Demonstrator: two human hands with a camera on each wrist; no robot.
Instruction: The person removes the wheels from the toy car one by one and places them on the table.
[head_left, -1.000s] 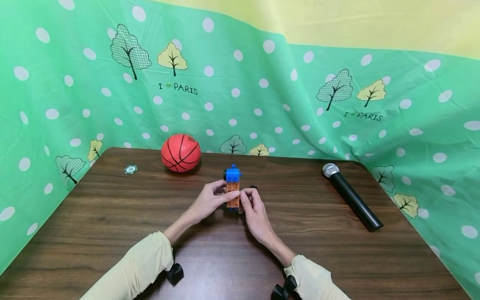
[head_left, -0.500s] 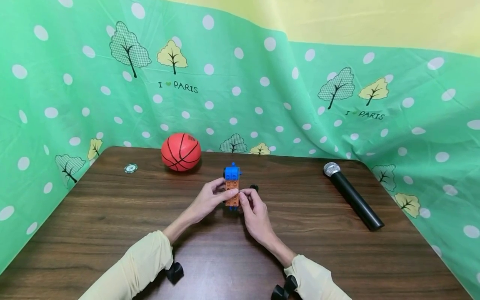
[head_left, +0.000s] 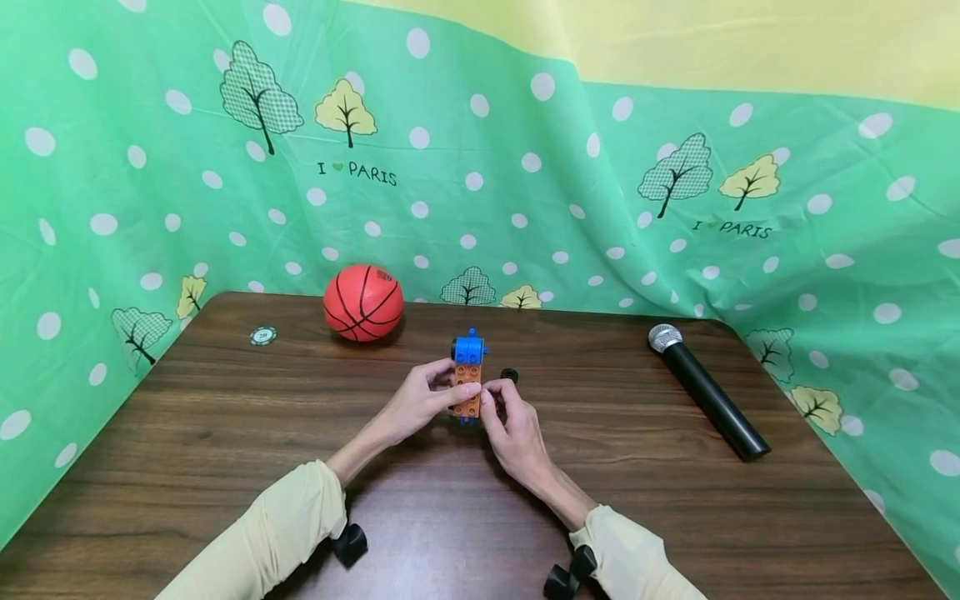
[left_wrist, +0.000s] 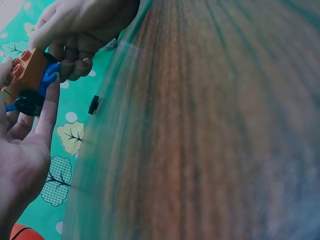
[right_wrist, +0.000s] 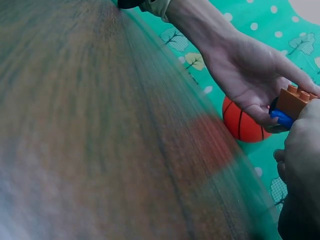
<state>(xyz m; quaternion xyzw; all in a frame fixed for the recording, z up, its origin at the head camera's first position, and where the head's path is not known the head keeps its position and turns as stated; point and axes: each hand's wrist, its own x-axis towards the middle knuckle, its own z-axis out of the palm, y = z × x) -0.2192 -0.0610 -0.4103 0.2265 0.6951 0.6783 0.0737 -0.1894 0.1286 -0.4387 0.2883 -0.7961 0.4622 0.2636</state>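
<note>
Orange and blue plastic bricks make up the toy block vehicle (head_left: pixel 468 377) that both hands pinch at the middle of the bench (head_left: pixel 225 433). The left hand (head_left: pixel 415 402) curls thumb and fingers round its orange body from the nine o'clock side, and the right hand (head_left: pixel 512 422) pinches it from the three o'clock side, so the hands sit together with the toy between them. In the left wrist view a black wheel (left_wrist: pixel 27 104) shows on the blue base beside the left fingers. A small loose black wheel (head_left: pixel 509 375) lies on the bench just beside the right hand, at its twelve o'clock. An orange basketball (head_left: pixel 363 302) rests near the far edge at eleven o'clock from the toy, with a round green token (head_left: pixel 262 336) further out at ten o'clock. A black microphone (head_left: pixel 708 392) with a silver head lies well apart at three o'clock. Green tree-printed cloth (head_left: pixel 525 167) hangs behind the bench.
</note>
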